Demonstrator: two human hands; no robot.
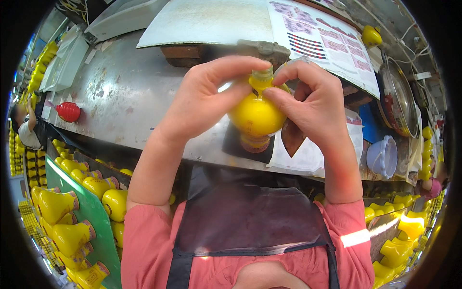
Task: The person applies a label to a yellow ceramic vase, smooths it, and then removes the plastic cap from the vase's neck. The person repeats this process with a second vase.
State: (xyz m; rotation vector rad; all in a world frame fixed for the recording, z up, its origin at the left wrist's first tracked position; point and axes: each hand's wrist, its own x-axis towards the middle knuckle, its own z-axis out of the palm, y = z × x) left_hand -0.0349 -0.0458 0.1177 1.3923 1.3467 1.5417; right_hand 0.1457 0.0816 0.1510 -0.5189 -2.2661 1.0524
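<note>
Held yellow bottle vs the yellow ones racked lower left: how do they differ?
1. The held yellow bottle is up over the metal bench, pinched at the neck by the left hand and right hand; the racked bottles lie untouched beside the green board.
2. The held one's neck points away from the wearer; the racked ones lie sideways, necks pointing right.
3. Racked necks show reddish bands; the held neck is mostly covered by fingers.
Shared: glossy yellow, bulbous bodies.

Both forearms rise from pink sleeves at the lower frame toward the upper centre. The left hand (202, 98) curls with thumb and forefinger extended rightward, pinching. The right hand (308, 98) mirrors it, fingertips meeting the left's, knuckles bent.
</note>
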